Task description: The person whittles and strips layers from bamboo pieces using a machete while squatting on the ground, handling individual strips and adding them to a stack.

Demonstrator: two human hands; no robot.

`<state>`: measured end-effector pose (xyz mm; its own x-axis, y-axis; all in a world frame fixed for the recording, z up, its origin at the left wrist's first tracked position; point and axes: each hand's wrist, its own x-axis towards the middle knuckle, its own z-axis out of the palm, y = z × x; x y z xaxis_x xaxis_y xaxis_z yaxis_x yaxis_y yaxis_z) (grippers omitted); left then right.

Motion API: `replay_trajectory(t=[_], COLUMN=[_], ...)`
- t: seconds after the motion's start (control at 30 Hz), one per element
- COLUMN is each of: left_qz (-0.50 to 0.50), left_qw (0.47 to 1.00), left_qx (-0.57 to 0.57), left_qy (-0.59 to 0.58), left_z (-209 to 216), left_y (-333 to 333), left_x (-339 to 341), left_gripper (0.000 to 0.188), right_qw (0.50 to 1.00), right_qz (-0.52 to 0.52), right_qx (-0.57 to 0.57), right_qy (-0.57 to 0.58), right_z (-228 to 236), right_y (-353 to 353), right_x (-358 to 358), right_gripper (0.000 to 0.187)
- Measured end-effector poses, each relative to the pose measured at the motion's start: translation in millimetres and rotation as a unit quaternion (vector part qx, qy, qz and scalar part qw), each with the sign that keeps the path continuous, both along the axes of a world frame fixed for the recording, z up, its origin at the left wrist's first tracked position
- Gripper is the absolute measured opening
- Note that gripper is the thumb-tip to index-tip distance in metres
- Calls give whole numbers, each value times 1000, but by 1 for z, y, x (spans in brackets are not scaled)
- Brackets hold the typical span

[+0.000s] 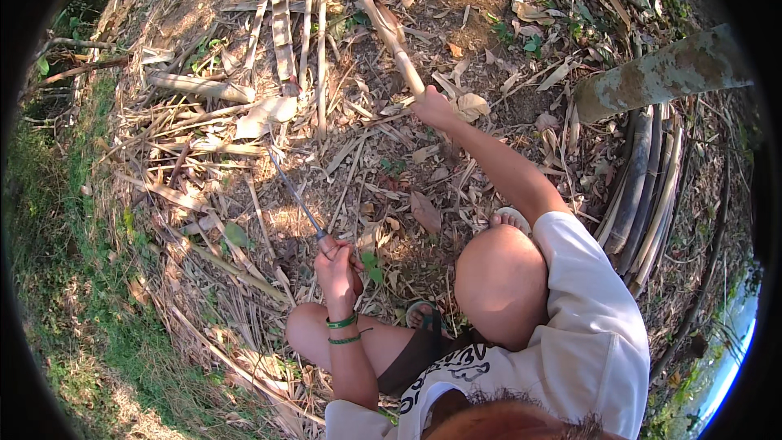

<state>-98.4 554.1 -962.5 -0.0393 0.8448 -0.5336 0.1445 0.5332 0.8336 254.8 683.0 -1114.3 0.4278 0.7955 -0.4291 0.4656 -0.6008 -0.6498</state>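
Note:
My left hand (336,275) is closed around the brown handle of a long, narrow-bladed knife (297,195). Its blade points up and to the left, over the littered ground. Out ahead, my right hand (437,109) grips the near end of a bamboo stick (401,59) with the arm stretched. The stick slants away to the far left, and a dry brown sheath (389,23) clings to its side. The knife and the stick are well apart. Green bands (342,328) circle my left wrist.
Split bamboo pieces (282,33) and a cut bamboo length (202,85) lie at the far left. A pale, mottled trunk (664,73) juts in from the right. Long dark poles (637,187) are stacked beside my right knee (502,283). Dry leaves and sticks cover the soil.

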Motion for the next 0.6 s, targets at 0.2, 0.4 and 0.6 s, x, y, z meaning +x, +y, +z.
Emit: replay_trajectory(t=[0.2, 0.4, 0.6], left_qz=[-65, -156, -209], left_qw=[997, 986, 975], left_qx=[9, 37, 28], left_qy=[-44, -45, -65], left_z=[-13, -26, -37], left_y=[21, 28, 21], left_x=[38, 107, 145], left_gripper=[7, 8, 11], right_qw=[993, 957, 880], right_qz=[-75, -188, -358], right_qx=[84, 93, 30], right_qy=[-25, -198, -312], right_z=[57, 132, 156], right_y=[-222, -519, -642], right_x=[56, -10, -105], right_gripper=[45, 38, 36])
